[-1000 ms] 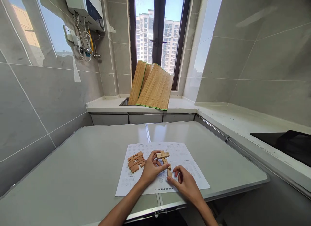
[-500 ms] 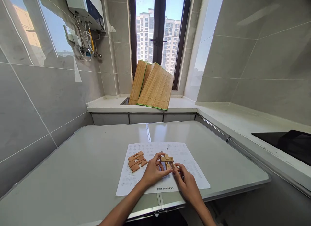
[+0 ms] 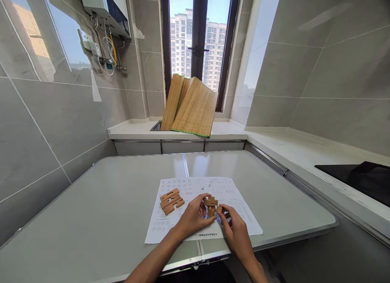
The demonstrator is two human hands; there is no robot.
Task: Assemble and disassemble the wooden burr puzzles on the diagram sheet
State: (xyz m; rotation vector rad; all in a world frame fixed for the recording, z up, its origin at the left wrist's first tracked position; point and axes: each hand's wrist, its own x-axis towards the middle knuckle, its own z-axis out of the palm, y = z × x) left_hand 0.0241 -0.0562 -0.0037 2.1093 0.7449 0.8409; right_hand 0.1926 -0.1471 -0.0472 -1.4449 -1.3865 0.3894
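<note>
Between my hands, over a printed paper sheet [image 3: 195, 185], is a small cluster of interlocking wooden puzzle pieces [image 3: 211, 201], joined crosswise. My left hand [image 3: 195, 214] is closed on the cluster from the left, with the thumb at its lower end and fingers at its upper end. My right hand [image 3: 234, 226] pinches a short wooden block [image 3: 218, 209] against the cluster's right side; whether the block is joined to it I cannot tell. Several notched wooden pieces [image 3: 172, 201] lie side by side on the sheet, left of my left hand.
The sheet lies on a pale folding table [image 3: 115, 210] with a centre seam. Behind it runs a metal rail [image 3: 183, 141] below a white counter [image 3: 134, 130]. A folded bamboo mat [image 3: 195, 106] leans at the window. A black object [image 3: 365, 179] sits on the right counter.
The wooden cluster has been turned and lowered slightly between my hands. My right hand's block has shifted to lie more level at its right side. The loose pieces stay in place.
</note>
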